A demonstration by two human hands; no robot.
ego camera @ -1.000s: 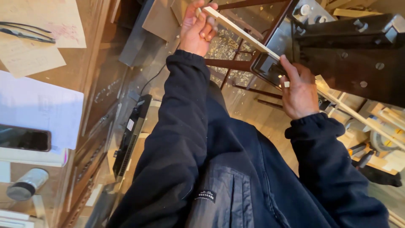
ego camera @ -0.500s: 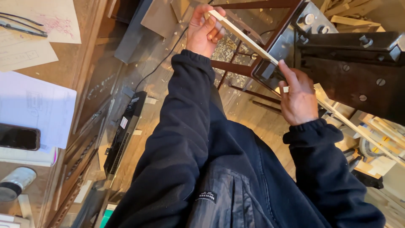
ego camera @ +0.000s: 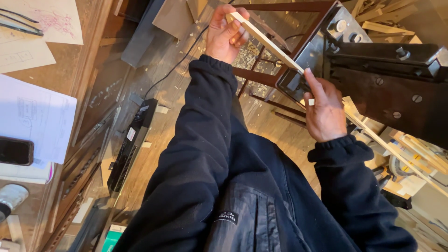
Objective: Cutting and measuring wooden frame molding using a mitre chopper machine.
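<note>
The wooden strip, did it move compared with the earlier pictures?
Cannot tell: the wooden strip meets the dark machine at the same place; the camera itself shifted.

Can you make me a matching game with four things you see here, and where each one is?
Things:
1. thin pale wooden strip
2. black phone
3. black power strip
4. dark metal machine

Places:
A. lying on the wooden floor
B. held between the left hand and the right hand
C. on white paper at the left edge
D. at the upper right

Pairs: 1-B, 2-C, 3-A, 4-D
</note>
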